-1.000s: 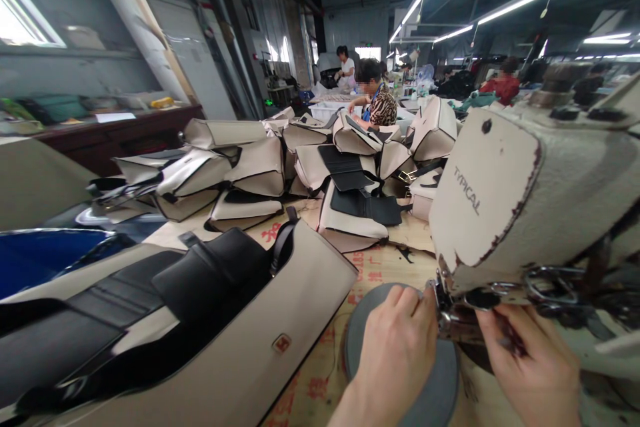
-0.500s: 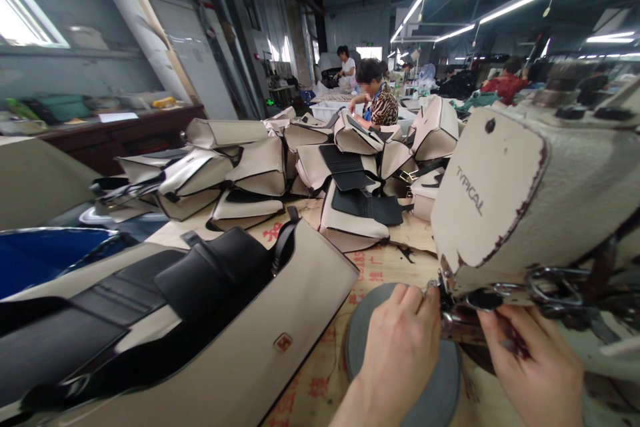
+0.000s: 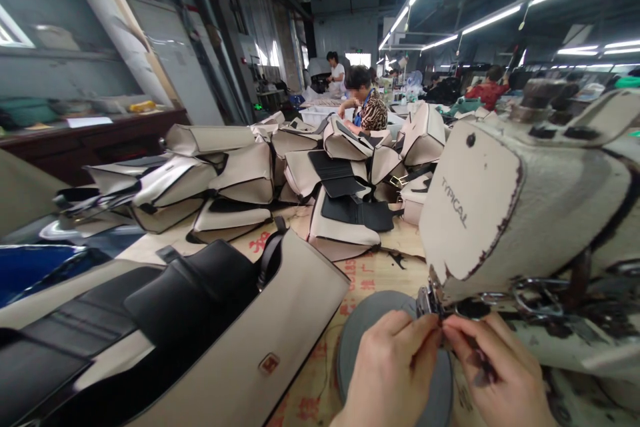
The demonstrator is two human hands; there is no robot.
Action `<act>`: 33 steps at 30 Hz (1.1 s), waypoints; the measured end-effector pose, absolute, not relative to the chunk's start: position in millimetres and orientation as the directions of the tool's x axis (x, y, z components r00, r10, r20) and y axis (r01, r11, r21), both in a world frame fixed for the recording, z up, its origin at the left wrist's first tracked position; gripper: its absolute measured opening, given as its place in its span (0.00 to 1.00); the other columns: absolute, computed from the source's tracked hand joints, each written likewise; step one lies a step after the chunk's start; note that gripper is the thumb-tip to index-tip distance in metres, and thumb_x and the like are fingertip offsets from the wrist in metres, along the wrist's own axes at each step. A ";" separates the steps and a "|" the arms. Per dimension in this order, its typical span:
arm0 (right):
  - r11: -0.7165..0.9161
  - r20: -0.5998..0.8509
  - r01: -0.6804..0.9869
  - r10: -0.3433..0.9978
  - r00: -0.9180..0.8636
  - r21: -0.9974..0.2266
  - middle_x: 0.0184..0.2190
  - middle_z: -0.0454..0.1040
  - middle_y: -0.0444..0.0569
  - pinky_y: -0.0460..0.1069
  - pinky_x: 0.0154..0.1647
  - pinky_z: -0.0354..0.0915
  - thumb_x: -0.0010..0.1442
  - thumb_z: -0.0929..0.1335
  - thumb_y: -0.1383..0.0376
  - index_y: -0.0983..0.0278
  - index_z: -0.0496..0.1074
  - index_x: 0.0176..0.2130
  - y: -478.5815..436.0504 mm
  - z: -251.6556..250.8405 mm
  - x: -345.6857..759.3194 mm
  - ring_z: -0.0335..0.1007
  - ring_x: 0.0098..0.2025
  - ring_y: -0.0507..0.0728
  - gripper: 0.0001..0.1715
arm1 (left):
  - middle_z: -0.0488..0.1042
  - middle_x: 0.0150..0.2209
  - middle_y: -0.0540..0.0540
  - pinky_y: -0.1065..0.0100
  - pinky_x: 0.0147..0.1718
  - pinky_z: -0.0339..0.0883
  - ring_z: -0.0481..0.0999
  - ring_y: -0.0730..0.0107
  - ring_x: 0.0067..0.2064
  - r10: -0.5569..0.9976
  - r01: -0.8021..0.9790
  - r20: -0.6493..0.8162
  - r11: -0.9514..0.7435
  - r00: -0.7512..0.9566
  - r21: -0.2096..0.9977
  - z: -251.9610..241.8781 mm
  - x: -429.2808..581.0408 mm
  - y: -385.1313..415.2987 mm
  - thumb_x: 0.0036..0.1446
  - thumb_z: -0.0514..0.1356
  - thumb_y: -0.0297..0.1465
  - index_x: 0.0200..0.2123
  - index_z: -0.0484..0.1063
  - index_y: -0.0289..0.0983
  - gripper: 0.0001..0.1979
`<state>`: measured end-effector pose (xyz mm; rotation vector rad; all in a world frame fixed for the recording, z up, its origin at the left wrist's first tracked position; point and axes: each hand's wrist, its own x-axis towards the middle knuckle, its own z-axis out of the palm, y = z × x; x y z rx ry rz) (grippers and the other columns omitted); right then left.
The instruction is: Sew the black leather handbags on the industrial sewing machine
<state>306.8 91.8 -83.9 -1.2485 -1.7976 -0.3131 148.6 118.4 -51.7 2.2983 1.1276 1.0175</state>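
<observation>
My left hand (image 3: 395, 363) and my right hand (image 3: 493, 370) meet fingertip to fingertip just under the needle end of a worn cream sewing machine (image 3: 520, 193) marked TYPICAL. Both hands are pinched closed at the metal foot parts (image 3: 430, 300); what they pinch is too small to make out. Under my left hand lies a round grey disc (image 3: 367, 330) on the brown cardboard-covered table (image 3: 370, 270). A large beige and black bag piece (image 3: 200, 340) lies flat to the left of my hands.
Several beige and black bags (image 3: 250, 173) are heaped across the middle of the table. A blue sheet (image 3: 30, 267) lies at the far left. A person in a leopard-print top (image 3: 367, 110) sits behind the heap, with other workers further back.
My right hand has moved left to meet my left hand at the machine's foot. The view has shifted slightly, so the machine and bags sit further left and lower.
</observation>
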 end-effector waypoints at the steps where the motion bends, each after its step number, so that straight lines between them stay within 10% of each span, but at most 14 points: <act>1: 0.452 0.785 0.852 0.614 -0.083 -0.264 0.29 0.72 0.48 0.45 0.32 0.63 0.60 0.65 0.65 0.64 0.70 0.36 92.3 -85.9 306.4 0.69 0.31 0.53 0.05 | 0.68 0.23 0.48 0.76 0.22 0.58 0.68 0.74 0.26 0.802 0.509 0.439 -0.596 0.405 0.621 -51.9 149.0 119.9 0.58 0.52 0.27 0.38 0.74 0.39 0.11; 33: 0.154 0.830 0.977 0.556 0.036 -0.146 0.24 0.73 0.51 0.46 0.27 0.64 0.52 0.71 0.60 0.68 0.71 0.27 88.3 -107.7 342.2 0.70 0.24 0.55 0.12 | 0.65 0.22 0.51 0.72 0.24 0.52 0.63 0.75 0.25 0.811 0.604 0.496 -0.572 0.312 0.555 -64.0 157.7 131.3 0.59 0.50 0.26 0.29 0.70 0.38 0.10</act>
